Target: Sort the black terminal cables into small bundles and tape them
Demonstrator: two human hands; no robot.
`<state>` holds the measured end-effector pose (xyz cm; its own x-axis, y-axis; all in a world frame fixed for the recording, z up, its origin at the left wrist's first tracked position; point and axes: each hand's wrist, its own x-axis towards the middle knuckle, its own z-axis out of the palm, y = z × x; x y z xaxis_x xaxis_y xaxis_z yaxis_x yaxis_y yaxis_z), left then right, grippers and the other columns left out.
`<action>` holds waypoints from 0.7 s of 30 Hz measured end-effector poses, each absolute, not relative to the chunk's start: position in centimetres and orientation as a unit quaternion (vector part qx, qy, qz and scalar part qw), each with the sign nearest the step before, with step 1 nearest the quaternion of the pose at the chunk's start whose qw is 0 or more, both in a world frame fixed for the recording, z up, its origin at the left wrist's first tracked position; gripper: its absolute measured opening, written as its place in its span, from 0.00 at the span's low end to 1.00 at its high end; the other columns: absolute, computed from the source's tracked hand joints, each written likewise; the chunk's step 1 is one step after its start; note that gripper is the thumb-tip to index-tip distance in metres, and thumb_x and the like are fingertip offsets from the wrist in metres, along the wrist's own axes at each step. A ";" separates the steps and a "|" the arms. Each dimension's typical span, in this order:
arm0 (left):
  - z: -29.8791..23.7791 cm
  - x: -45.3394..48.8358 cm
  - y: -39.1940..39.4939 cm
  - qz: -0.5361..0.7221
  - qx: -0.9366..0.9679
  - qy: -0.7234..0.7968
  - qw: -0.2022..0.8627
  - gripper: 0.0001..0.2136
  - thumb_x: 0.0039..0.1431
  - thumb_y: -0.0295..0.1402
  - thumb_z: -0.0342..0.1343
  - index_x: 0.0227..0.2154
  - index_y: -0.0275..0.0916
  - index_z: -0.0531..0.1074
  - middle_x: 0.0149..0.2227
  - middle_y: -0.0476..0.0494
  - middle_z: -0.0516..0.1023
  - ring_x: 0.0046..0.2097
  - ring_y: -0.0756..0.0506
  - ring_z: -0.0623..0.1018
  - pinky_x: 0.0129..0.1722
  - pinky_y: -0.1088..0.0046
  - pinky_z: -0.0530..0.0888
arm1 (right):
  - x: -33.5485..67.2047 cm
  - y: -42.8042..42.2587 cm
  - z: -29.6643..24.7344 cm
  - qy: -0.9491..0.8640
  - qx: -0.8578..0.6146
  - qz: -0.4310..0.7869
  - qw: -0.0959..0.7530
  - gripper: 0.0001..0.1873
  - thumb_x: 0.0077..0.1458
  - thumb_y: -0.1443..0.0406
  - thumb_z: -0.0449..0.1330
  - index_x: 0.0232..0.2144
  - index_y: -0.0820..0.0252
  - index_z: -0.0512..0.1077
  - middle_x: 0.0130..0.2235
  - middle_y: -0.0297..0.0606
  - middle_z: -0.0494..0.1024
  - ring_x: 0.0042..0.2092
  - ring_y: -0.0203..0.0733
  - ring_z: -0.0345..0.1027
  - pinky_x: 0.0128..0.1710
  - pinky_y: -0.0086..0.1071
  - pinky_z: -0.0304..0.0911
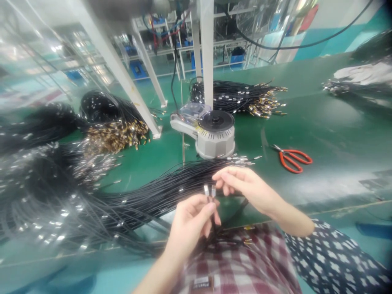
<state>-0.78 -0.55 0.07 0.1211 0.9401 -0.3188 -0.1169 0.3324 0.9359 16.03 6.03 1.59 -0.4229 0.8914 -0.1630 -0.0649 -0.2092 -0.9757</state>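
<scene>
My left hand [194, 216] pinches two black cables just below their silver metal connectors [210, 190], which point up side by side. Just right of those tips is my right hand [241, 179], its thumb and fingers drawn together near the connectors; whether something small sits in that pinch cannot be made out. Below my left hand the held cables drop toward my lap, partly hidden. Behind both hands a long bundle of black cables [165, 183] lies along the table, its silver ends by the grey round machine.
A grey tape dispenser [216, 141] stands on the green table [251, 139]. Red-handled scissors [294, 159] lie to the right. Cable heaps with gold ends [116, 134] fill the left, and another bundle [239, 96] lies behind the dispenser. White posts [206, 53] rise from the table.
</scene>
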 end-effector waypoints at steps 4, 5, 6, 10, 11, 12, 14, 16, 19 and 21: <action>0.0 -0.8 -0.5 0.416 0.398 0.510 0.639 0.13 0.54 0.40 0.61 0.30 0.32 0.75 0.21 0.43 0.77 0.14 0.57 0.63 0.15 0.81 0.50 | 15.7 6.0 1.4 -0.526 -0.400 0.663 0.354 0.16 0.52 0.54 0.64 0.32 0.63 0.77 0.28 0.34 0.75 0.26 0.30 0.64 0.28 0.26 0.61; 0.0 -0.8 -0.4 0.416 0.397 0.508 0.642 0.14 0.53 0.41 0.62 0.30 0.32 0.75 0.20 0.43 0.77 0.14 0.57 0.63 0.15 0.81 0.51 | 15.5 6.1 1.5 -0.529 -0.399 0.660 0.354 0.15 0.52 0.55 0.64 0.31 0.63 0.77 0.28 0.34 0.75 0.26 0.30 0.64 0.28 0.26 0.61; -0.1 -0.8 -0.4 0.417 0.394 0.506 0.644 0.14 0.53 0.41 0.62 0.29 0.32 0.75 0.20 0.43 0.77 0.14 0.57 0.63 0.15 0.81 0.51 | 15.3 6.2 1.5 -0.529 -0.400 0.656 0.360 0.14 0.52 0.56 0.64 0.31 0.63 0.77 0.27 0.33 0.75 0.25 0.30 0.63 0.27 0.25 0.60; -0.6 -0.9 -0.1 0.434 0.376 0.510 0.640 0.16 0.51 0.44 0.63 0.29 0.32 0.74 0.19 0.44 0.76 0.14 0.57 0.62 0.14 0.81 0.51 | 14.5 7.9 1.5 -0.450 -0.412 0.656 0.444 0.11 0.51 0.61 0.66 0.34 0.65 0.77 0.24 0.32 0.76 0.21 0.27 0.62 0.22 0.22 0.57; -0.8 -0.9 -0.1 0.438 0.372 0.510 0.640 0.17 0.50 0.45 0.63 0.29 0.32 0.74 0.19 0.44 0.76 0.14 0.57 0.62 0.14 0.81 0.51 | 14.3 8.5 1.5 -0.413 -0.412 0.666 0.466 0.12 0.51 0.63 0.67 0.36 0.65 0.77 0.23 0.32 0.76 0.20 0.27 0.63 0.20 0.21 0.56; -0.9 -0.9 -0.1 0.441 0.370 0.510 0.639 0.18 0.50 0.45 0.64 0.29 0.32 0.73 0.19 0.44 0.76 0.14 0.57 0.62 0.14 0.81 0.51 | 14.0 9.3 1.5 -0.379 -0.408 0.677 0.481 0.13 0.51 0.64 0.66 0.38 0.66 0.76 0.22 0.32 0.77 0.20 0.27 0.63 0.19 0.20 0.56; -1.2 -0.9 -0.1 0.442 0.372 0.511 0.636 0.19 0.50 0.46 0.64 0.29 0.32 0.74 0.19 0.44 0.76 0.14 0.57 0.62 0.14 0.81 0.51 | 13.0 10.7 1.5 -0.333 -0.397 0.701 0.489 0.12 0.55 0.66 0.63 0.42 0.67 0.74 0.21 0.34 0.78 0.19 0.27 0.66 0.19 0.18 0.58; -1.5 -0.9 -0.2 0.445 0.376 0.512 0.631 0.19 0.50 0.48 0.63 0.28 0.32 0.73 0.19 0.43 0.77 0.13 0.58 0.62 0.14 0.82 0.51 | 11.7 12.1 1.6 -0.314 -0.385 0.721 0.483 0.11 0.59 0.68 0.60 0.45 0.67 0.72 0.23 0.37 0.79 0.21 0.29 0.69 0.20 0.18 0.61; -2.0 -0.9 -0.2 0.455 0.375 0.505 0.631 0.21 0.48 0.50 0.63 0.28 0.32 0.73 0.18 0.42 0.77 0.13 0.58 0.61 0.13 0.82 0.50 | 9.2 13.9 1.8 -0.269 -0.364 0.752 0.479 0.09 0.62 0.69 0.56 0.45 0.65 0.69 0.26 0.41 0.82 0.24 0.32 0.73 0.21 0.19 0.65; -2.3 -0.9 -0.2 0.457 0.366 0.499 0.639 0.22 0.46 0.52 0.64 0.27 0.33 0.73 0.18 0.42 0.77 0.12 0.58 0.61 0.13 0.82 0.50 | 7.8 14.9 2.2 -0.231 -0.353 0.765 0.487 0.06 0.64 0.69 0.54 0.42 0.65 0.68 0.28 0.42 0.82 0.26 0.32 0.75 0.22 0.18 0.66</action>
